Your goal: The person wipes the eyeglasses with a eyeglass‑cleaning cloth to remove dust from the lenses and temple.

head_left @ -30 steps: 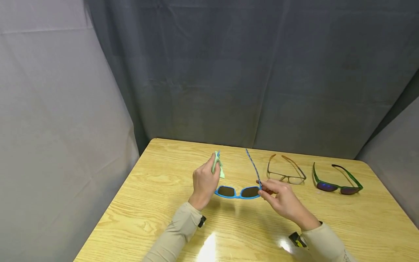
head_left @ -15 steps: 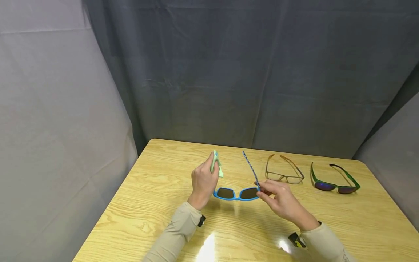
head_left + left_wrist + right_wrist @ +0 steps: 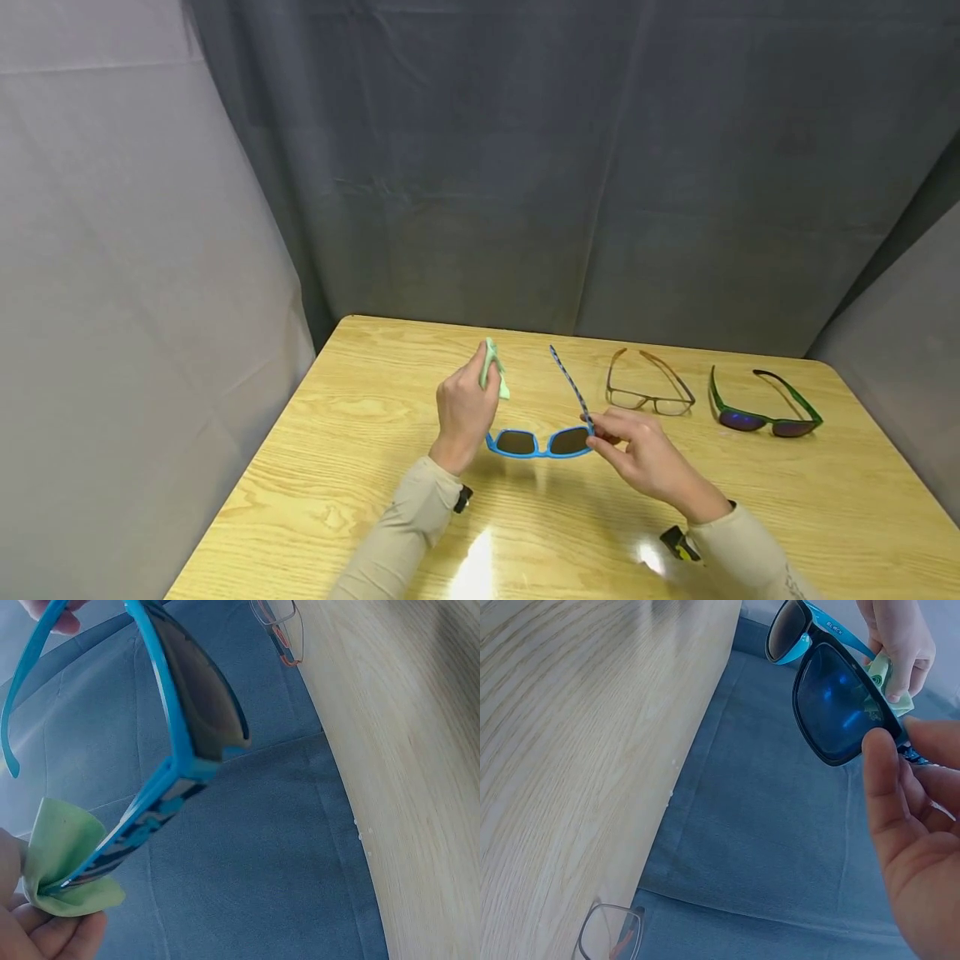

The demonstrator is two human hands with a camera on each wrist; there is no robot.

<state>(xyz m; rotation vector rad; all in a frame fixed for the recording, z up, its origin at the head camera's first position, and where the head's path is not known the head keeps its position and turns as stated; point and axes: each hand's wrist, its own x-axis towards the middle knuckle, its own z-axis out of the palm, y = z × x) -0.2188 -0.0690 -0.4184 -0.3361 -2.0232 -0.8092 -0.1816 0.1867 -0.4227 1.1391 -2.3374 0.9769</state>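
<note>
A pair of blue-framed sunglasses with dark lenses is held up over the table, temples unfolded and pointing away. My right hand pinches the frame at its right hinge corner, thumb at the lens edge in the right wrist view. My left hand grips a light green cloth, folded around the far end of the left temple. That temple's tip is hidden inside the cloth.
Eyeglasses with brown-orange temples lie unfolded on the wooden table, right of the hands. Farther right are green-framed sunglasses. A dark grey curtain hangs behind the table's back edge.
The cloth in my left hand has slid slightly toward the temple's end, covering the blue tip that showed before. The sunglasses have tilted slightly; my right hand keeps its pinch.
</note>
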